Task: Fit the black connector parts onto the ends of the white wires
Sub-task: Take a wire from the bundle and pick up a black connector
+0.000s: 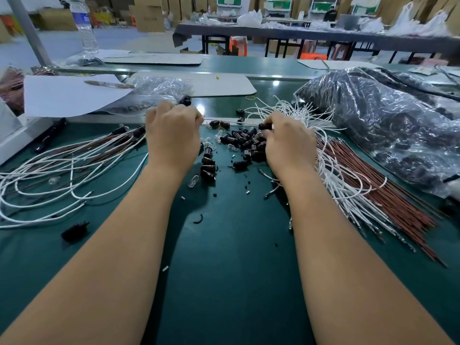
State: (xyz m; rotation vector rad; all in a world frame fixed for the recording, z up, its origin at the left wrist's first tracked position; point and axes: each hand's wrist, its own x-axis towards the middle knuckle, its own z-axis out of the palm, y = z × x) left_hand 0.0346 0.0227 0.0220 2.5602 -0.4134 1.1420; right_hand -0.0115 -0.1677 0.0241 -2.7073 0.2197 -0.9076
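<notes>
Pinching black connector [265, 126], right hand [288, 143] fingers curled on it; left hand [171, 135] fingers curled, contents hidden.

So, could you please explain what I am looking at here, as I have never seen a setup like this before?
There is no machine: this is one picture from a camera worn on a person's head, looking down at their two bare hands over a green work table. The right hand pinches a black connector part. The left hand is curled; what it grips is hidden. Between them lies a pile of black connector parts. White wires and brown wires lie on the right, more wires loop on the left, and a plastic bag of dark parts sits far right.
</notes>
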